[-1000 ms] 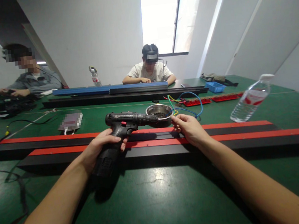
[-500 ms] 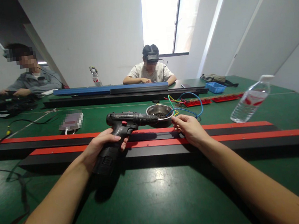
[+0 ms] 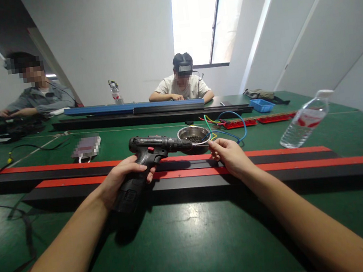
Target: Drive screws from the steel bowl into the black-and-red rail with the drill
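Observation:
My left hand (image 3: 128, 170) is wrapped round the grip of a black cordless drill (image 3: 147, 151), whose chuck points to the right. A thin bit runs from the chuck to my right hand (image 3: 231, 154), where thumb and fingers are pinched at the bit's tip. Whatever small thing may sit between those fingertips is too small to make out. Just behind the bit stands a metal bowl (image 3: 181, 132) with many small dark pieces in it, probably screws. Below both hands lie two long black bars with red top strips (image 3: 198, 172).
A tilted-looking water bottle (image 3: 306, 121) stands at the right. Behind the bowl are coloured wires (image 3: 244, 129) and red strips (image 3: 241, 123). A phone (image 3: 87, 147) lies left. Farther back are blue and black profiles (image 3: 132, 108), a blue basket (image 3: 262, 106) and two people seated.

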`<state>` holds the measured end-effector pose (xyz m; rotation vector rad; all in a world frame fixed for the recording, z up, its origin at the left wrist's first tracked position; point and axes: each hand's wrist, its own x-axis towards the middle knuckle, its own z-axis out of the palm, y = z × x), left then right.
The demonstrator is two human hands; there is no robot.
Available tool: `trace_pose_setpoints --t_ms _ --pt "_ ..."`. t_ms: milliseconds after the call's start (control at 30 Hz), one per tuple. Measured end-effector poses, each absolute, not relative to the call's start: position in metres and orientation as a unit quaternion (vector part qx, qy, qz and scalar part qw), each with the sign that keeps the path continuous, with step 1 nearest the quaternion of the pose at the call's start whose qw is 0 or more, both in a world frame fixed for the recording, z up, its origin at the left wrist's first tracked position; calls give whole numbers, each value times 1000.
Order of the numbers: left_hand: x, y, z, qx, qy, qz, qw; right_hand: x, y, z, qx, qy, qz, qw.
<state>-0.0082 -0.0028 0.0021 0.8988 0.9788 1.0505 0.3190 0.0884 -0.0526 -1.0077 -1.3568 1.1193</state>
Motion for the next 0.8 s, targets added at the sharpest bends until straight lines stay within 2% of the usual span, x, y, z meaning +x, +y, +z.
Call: trace_pose_setpoints --t_ms 800 --pt "-4 -5 5 400 440 463 657 317 85 -47 -430 -567 462 529"
